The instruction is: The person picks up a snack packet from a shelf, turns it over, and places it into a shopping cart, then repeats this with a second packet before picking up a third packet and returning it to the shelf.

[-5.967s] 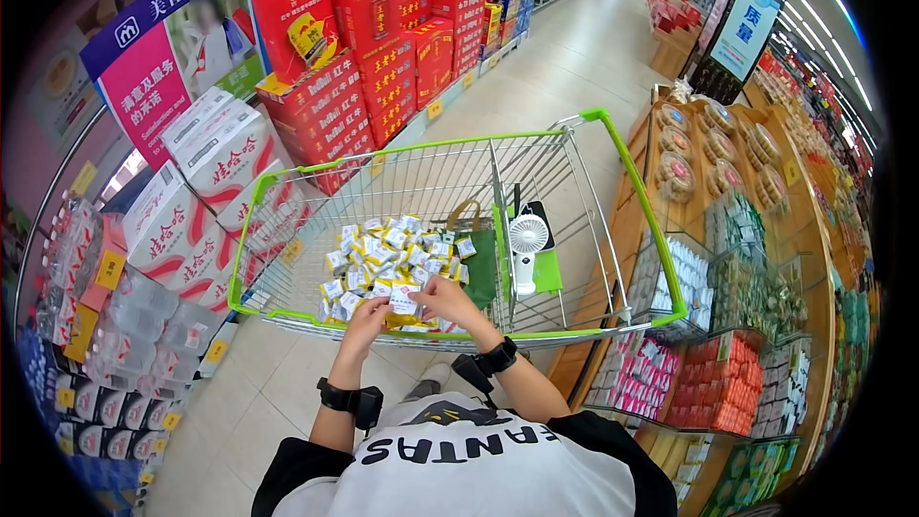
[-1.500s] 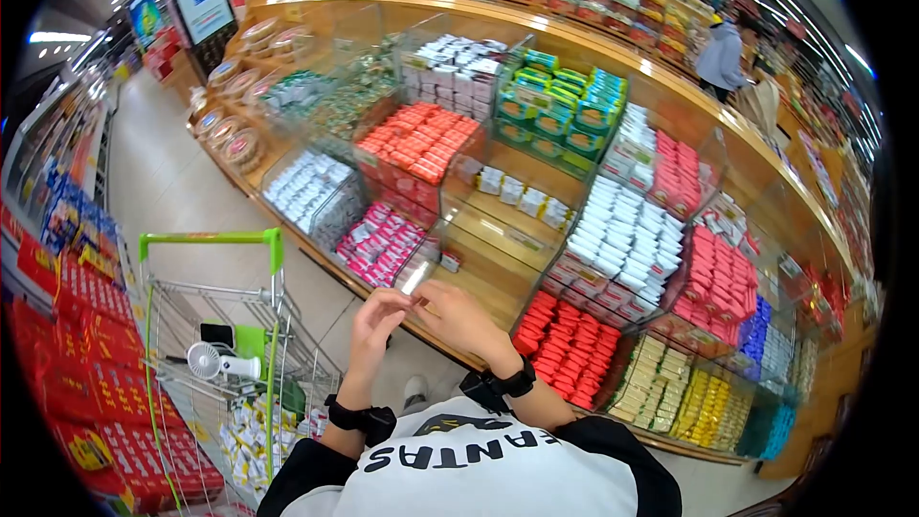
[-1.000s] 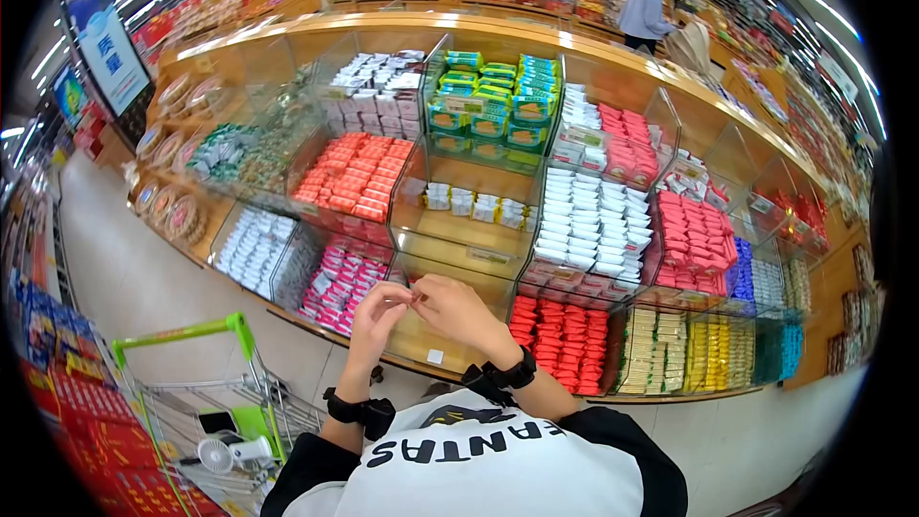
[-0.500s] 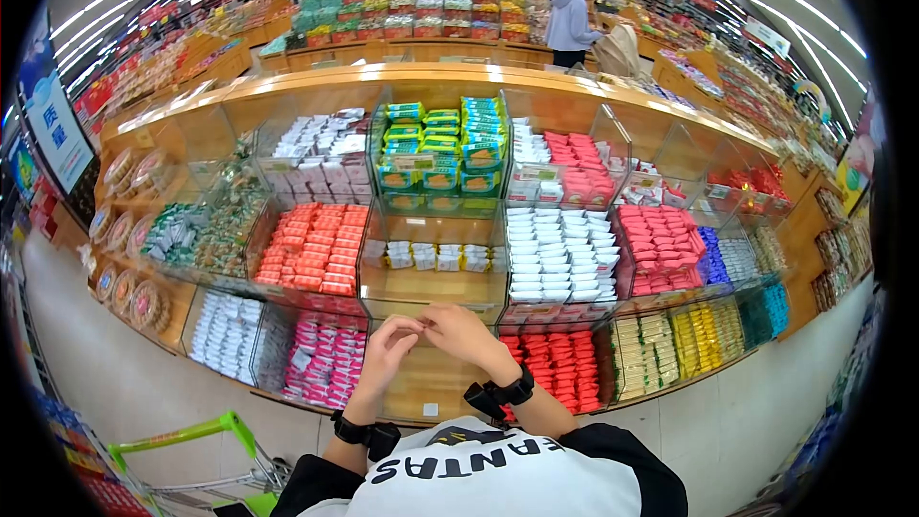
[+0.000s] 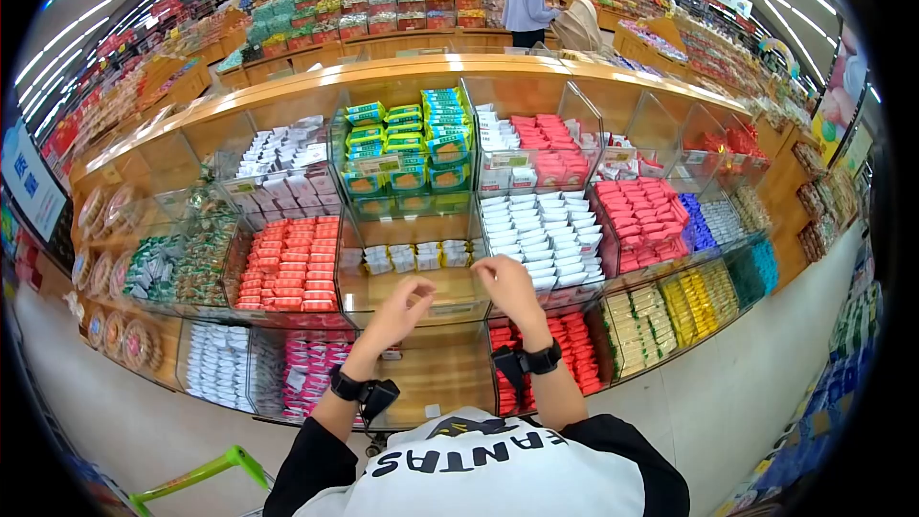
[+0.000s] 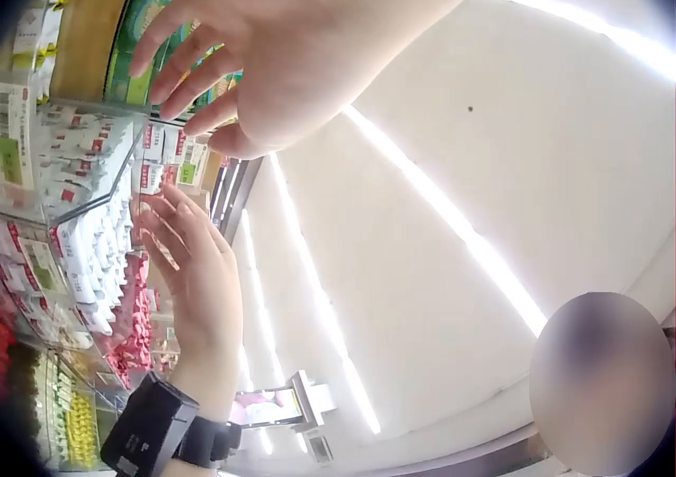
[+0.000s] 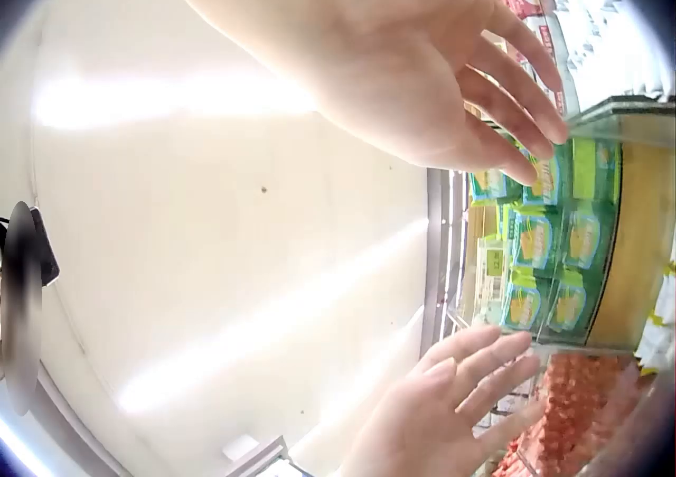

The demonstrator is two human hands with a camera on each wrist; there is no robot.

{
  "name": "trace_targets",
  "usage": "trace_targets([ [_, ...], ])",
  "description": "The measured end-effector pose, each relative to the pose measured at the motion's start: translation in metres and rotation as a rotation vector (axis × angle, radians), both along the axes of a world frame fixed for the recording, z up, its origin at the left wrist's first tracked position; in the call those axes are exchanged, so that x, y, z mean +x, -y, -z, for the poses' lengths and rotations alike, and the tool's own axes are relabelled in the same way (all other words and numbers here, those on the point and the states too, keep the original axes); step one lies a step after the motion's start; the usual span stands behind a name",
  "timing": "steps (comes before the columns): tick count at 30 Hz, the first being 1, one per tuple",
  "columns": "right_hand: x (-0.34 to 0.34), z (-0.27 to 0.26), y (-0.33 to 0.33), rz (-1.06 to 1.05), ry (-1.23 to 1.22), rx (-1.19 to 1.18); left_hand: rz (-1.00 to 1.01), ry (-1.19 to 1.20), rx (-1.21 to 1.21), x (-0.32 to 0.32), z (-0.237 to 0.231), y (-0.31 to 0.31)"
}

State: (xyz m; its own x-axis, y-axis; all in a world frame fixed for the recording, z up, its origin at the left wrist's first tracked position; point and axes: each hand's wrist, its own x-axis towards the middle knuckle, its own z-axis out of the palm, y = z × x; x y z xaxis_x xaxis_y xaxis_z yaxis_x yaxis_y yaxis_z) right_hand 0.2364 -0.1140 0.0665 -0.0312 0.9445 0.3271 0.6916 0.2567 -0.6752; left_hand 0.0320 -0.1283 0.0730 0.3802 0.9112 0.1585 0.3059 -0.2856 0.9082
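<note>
My left hand [image 5: 400, 311] reaches over the stepped wooden display, fingers loosely bent and nothing in them. To its right, my right hand [image 5: 510, 289] is raised with relaxed fingers, also holding nothing. Both palms show bare in the wrist views, the left hand [image 6: 285, 54] and the right hand [image 7: 391, 54] each with spread fingers. Beyond them, a short row of small white-and-yellow packets [image 5: 402, 258] stands at the back of a middle bin. That bin's wooden floor [image 5: 383, 292] shows in front of the row. White packets [image 5: 567, 244] fill the bin behind the right hand.
Clear dividers separate bins of orange-red packets [image 5: 290, 263], green packets [image 5: 407, 148], magenta packets [image 5: 311, 373] and red packets [image 5: 572, 349]. A green cart handle [image 5: 201, 479] shows at lower left. Behind the display stands a person [image 5: 526, 5] beside a beige bag [image 5: 579, 24].
The view has turned from the packet-filled cart to the display. A small packet was pinched between both hands at first; the hands stayed together until half a second ago and are now apart.
</note>
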Motion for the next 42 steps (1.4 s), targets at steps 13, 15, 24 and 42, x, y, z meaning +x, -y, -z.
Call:
trace_targets([
  [13,-0.014,0.042,-0.058,0.074,-0.246,-0.13,0.033,-0.146,0.026,0.009,0.06,-0.101],
  [15,-0.019,0.05,-0.065,0.011,-0.303,-0.182,0.007,-0.249,0.074,0.011,0.063,-0.11],
  [24,-0.027,0.091,-0.108,0.001,-0.401,-0.31,0.08,-0.505,-0.036,0.012,0.101,-0.173],
  [42,-0.036,0.165,-0.12,0.172,-0.562,-0.572,0.358,-0.634,0.044,0.053,0.203,-0.228],
])
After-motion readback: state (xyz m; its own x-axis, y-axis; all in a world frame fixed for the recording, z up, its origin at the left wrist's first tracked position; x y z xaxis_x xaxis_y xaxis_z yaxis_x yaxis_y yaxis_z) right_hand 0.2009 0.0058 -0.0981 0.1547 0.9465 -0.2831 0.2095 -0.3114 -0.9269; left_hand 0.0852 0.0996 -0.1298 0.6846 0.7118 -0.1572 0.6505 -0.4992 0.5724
